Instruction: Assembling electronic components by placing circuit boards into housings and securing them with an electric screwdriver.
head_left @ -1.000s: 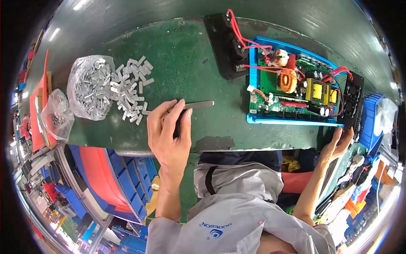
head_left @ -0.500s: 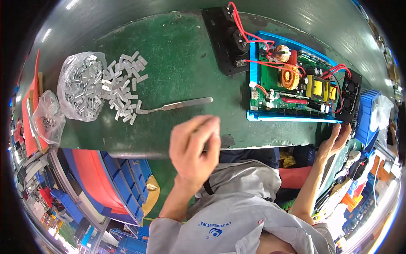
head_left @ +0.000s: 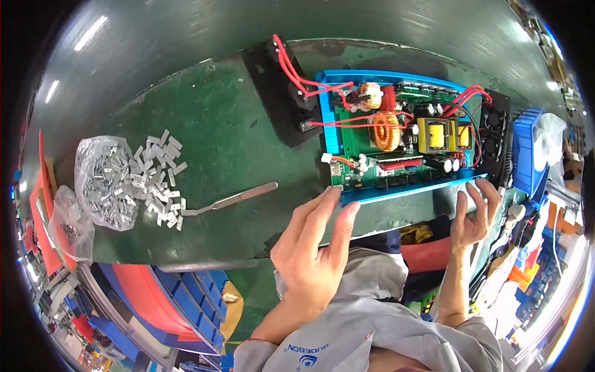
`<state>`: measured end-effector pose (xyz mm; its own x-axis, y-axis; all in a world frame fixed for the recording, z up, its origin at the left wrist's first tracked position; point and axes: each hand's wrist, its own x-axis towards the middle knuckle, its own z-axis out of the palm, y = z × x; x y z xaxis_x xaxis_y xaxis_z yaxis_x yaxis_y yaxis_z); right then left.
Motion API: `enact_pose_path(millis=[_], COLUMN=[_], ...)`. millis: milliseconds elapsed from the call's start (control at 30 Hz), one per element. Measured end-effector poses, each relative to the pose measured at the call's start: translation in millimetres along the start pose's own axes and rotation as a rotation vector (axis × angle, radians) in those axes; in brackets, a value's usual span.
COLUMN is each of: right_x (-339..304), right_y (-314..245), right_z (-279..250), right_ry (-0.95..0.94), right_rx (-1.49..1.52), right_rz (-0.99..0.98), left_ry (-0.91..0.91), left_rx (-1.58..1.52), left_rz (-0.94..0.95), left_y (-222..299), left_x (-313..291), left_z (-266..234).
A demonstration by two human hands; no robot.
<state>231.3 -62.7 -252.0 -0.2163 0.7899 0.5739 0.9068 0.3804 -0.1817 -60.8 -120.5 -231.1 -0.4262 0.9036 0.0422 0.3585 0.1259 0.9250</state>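
Between metal pieces (head_left: 158, 180) and circuit unit (head_left: 404, 137) lies a metal tool (head_left: 242, 196).

The person's bare left hand (head_left: 311, 249) holds its thumb (head_left: 343, 229) and fingers (head_left: 314, 220) apart; the bare right hand (head_left: 473, 224) has fingers slightly bent, and both forearms (head_left: 289, 315) reach forward.

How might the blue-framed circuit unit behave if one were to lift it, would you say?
The straight-sided blue frame would probably feel stiff. The black panel at its left, joined by bending red wires, would likely drag or swing. The large uncovered coil suggests noticeable weight and some fragility from above.
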Motion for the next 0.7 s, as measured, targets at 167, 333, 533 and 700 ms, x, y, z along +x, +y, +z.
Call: enact_pose_path(millis=[167, 333, 533, 700], right_x=[17, 31, 37, 37], right_y=[0, 1, 3, 7], right_z=[-7, -4, -4, -5], right_ry=[-0.119, -0.145, -0.182, -0.202], right_rx=[0.089, 0.101, 0.183, 0.195], right_rz=[-0.067, -0.099, -0.063, -0.078], left_ry=[-0.008, -0.02, -0.08, -0.102], left_rx=[0.006, 0.033, 0.053, 0.03], left_rz=[-0.024, -0.008, -0.027, -0.065], left_y=[2, 4, 10, 9], left_x=[3, 7, 13, 12], left_z=[-1, -1, -8, -8])
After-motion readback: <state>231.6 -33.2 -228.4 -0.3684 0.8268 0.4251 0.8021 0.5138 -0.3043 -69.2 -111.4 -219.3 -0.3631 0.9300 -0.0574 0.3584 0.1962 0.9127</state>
